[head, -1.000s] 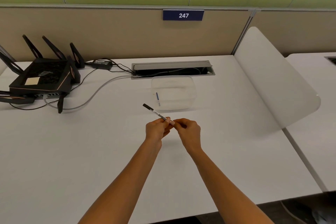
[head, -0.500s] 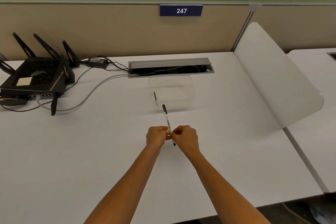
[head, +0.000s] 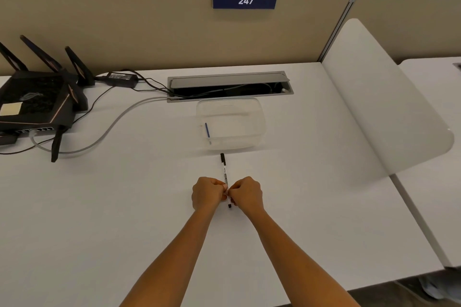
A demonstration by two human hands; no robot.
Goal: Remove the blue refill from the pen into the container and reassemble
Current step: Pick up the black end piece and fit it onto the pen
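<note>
1. Leftmost, the left hand point(head: 206, 194) pinches the pen point(head: 225, 177) to steady it.
2. Centrally, the pen points toward the container point(head: 259, 117), where the blue refill point(head: 207, 130) already lies.
3. Rightward, the right hand point(head: 247, 194) clamps the pen's near end, likely for reassembly.

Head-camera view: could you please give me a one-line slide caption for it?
Both hands, left hand and right hand, hold a black-capped white pen before a clear plastic container holding a blue refill.
</note>
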